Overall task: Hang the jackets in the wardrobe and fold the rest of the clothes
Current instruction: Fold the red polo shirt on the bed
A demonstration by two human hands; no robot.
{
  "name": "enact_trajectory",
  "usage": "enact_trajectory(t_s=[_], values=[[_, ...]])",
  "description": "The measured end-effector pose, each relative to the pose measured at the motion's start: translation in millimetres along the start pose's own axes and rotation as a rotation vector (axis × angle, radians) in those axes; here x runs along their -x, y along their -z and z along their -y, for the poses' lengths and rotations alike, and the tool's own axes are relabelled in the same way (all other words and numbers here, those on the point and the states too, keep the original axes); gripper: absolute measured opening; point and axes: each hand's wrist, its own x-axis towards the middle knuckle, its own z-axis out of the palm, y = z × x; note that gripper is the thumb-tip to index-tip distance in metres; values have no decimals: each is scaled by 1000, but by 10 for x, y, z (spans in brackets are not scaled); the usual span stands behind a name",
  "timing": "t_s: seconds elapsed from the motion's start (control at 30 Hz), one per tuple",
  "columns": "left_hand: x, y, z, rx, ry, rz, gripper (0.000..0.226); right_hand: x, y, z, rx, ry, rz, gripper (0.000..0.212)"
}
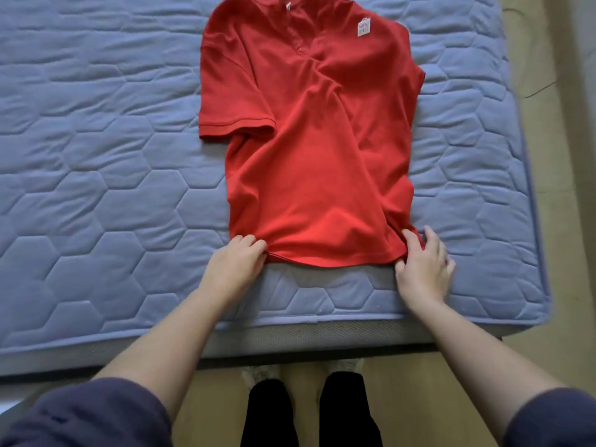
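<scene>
Red polo shirt [316, 162] lies front side up on a blue-grey quilted mattress [96, 156] stitched in hexagons, towards the mattress's right side. Its collar points away from the person and its hem [329, 258] lies nearest them, a little in from the mattress's near edge. The fabric is a plain bright red knit. A short placket with red buttons [296, 40] runs down from the collar, and a small white label [364, 27] sits on the chest on the picture's right. On the picture's left, one short sleeve [235, 101] is spread flat, with a ribbed band along its cuff. The opposite sleeve does not show as a separate shape, and that side ends in a rounded edge. Long soft creases run diagonally from below the placket towards the lower right. The body is otherwise fairly smooth, and the hem bows in a shallow curve between the two hands.

The left hand [233, 261] grips the hem's left corner with its fingers curled over the cloth. The right hand [422, 262] pinches the bunched right corner between thumb and forefinger, its other fingers spread on the mattress beside it.

Both forearms are bare below dark blue sleeves [84, 414]. Black trousers [271, 411] show below, over a light wooden floor [548, 221].
</scene>
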Motion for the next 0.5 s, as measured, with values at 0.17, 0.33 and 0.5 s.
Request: enact_trajectory(t_s=[0.17, 0.33, 0.5], values=[[5, 55, 37, -173, -133, 107, 18, -151, 2, -143, -141, 107, 123, 47], [233, 361, 276, -272, -105, 213, 24, -146, 330, -513, -221, 146, 90, 36], [735, 613, 491, -436, -61, 365, 29, 137, 553, -782, -203, 180, 279, 44]])
